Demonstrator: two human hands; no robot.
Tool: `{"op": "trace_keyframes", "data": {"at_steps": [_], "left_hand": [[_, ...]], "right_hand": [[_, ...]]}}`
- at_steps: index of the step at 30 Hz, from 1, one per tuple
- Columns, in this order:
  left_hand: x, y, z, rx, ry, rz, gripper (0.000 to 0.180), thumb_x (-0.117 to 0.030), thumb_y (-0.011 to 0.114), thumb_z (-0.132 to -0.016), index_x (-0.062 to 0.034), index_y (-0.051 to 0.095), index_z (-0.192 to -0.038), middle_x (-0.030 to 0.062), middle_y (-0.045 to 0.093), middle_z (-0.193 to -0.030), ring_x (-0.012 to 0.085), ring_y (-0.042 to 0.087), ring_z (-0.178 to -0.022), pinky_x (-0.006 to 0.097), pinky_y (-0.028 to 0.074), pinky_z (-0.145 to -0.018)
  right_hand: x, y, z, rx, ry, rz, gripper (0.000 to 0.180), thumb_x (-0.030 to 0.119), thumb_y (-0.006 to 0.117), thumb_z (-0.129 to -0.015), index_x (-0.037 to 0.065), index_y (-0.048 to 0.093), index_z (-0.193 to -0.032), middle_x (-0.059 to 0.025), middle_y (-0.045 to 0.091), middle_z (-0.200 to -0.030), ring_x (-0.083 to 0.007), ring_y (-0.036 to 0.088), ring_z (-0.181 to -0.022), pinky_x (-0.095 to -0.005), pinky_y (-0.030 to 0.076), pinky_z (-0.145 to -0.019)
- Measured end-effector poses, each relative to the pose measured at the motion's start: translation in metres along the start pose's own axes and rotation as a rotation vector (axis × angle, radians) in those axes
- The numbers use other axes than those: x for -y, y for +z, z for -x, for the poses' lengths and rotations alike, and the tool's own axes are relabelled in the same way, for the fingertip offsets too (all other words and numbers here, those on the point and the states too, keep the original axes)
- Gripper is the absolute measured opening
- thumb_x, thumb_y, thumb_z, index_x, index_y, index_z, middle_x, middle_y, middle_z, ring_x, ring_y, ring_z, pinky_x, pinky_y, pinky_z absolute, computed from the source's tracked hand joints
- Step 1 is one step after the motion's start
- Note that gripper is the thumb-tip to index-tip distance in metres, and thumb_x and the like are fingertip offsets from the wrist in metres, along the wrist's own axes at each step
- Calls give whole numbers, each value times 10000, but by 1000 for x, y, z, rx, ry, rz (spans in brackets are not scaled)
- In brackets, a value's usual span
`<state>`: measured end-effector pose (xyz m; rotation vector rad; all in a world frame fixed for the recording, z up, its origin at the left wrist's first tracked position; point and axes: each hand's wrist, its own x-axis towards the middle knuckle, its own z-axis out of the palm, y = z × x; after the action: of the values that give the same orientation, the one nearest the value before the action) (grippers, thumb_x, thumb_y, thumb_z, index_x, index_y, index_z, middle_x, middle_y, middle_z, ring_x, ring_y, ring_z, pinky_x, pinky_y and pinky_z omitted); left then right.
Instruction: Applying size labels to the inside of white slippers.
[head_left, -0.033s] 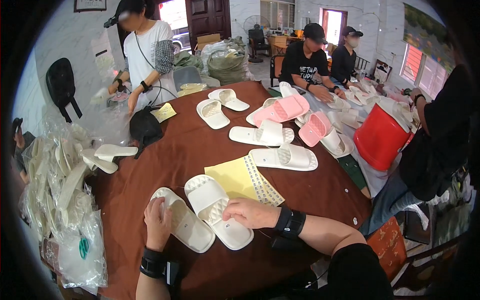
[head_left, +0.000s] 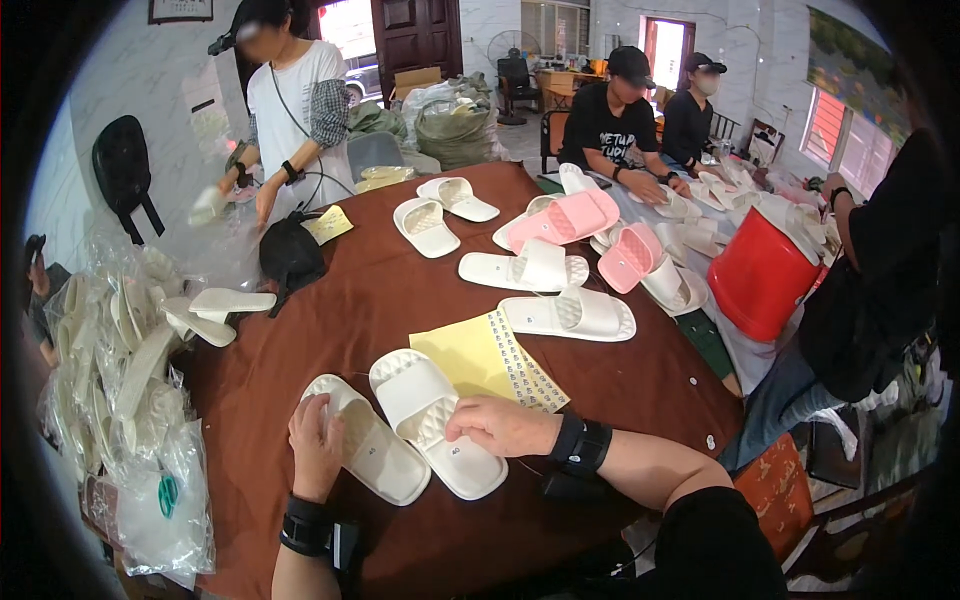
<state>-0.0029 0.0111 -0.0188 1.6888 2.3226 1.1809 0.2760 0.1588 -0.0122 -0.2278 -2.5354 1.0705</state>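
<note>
Two white slide slippers lie side by side before me, toes away from me, each with a small round sticker on its insole. My left hand (head_left: 317, 447) curls its bent fingers over the edge of the left slipper (head_left: 388, 462), by its strap. Across the outer edge of the right slipper (head_left: 410, 387) lies my right hand (head_left: 503, 426), fingers drawn together, their tips at the insole. Whatever may be between those fingertips is hidden. Just beyond, yellow sticker sheets (head_left: 465, 358) with rows of small labels are partly covered by my right hand and the right slipper.
More white slippers (head_left: 565, 314) and pink ones (head_left: 565, 220) lie across the brown tablecloth (head_left: 300, 330). Bagged slippers (head_left: 130, 350) pile up at left, by a black bag (head_left: 291, 250). A red bucket (head_left: 757, 275) stands at right. Several people work around.
My hands and the two slippers stay put. At the far left, the white slipper in a co-worker's hand has shifted slightly.
</note>
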Motion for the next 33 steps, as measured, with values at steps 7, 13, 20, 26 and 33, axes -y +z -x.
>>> {"op": "trace_keyframes", "data": {"at_steps": [7,13,20,26,33], "left_hand": [[-3,0,1,-5,-8,-10,386,-196,586,-876,-73,543,-1240,173,502,-1308,369,436,-1221,457,322,-1049],[-6,-1,1,-7,16,-15,380,-207,597,-879,-72,549,-1231,180,513,-1289,370,436,-1219,462,319,-1049],[-5,-1,2,-18,3,-18,372,-211,595,-886,-73,550,-1228,180,511,-1292,371,434,-1221,468,322,-1043],[-6,0,3,-53,41,-41,353,-159,592,-872,-52,556,-1206,184,529,-1269,367,461,-1197,446,352,-1024],[-8,-1,2,-66,64,-78,342,-100,584,-860,-26,559,-1193,183,553,-1236,364,481,-1182,419,370,-1019]], "right_hand": [[3,-1,1,18,30,-25,222,-23,463,-850,42,629,-983,-99,600,-996,-268,576,-993,-349,464,-882],[1,-1,1,12,6,1,227,-22,462,-845,43,628,-985,-102,599,-1003,-272,574,-999,-351,459,-891],[5,-2,0,-1,21,-23,205,-14,478,-841,44,629,-967,-105,602,-990,-281,575,-981,-364,462,-880],[6,-4,1,25,37,-24,238,-14,461,-838,44,630,-996,-103,600,-1012,-276,569,-1004,-351,456,-896],[6,-4,1,22,30,-24,236,1,468,-850,46,634,-1012,-105,602,-1009,-277,568,-998,-349,457,-892]]}}
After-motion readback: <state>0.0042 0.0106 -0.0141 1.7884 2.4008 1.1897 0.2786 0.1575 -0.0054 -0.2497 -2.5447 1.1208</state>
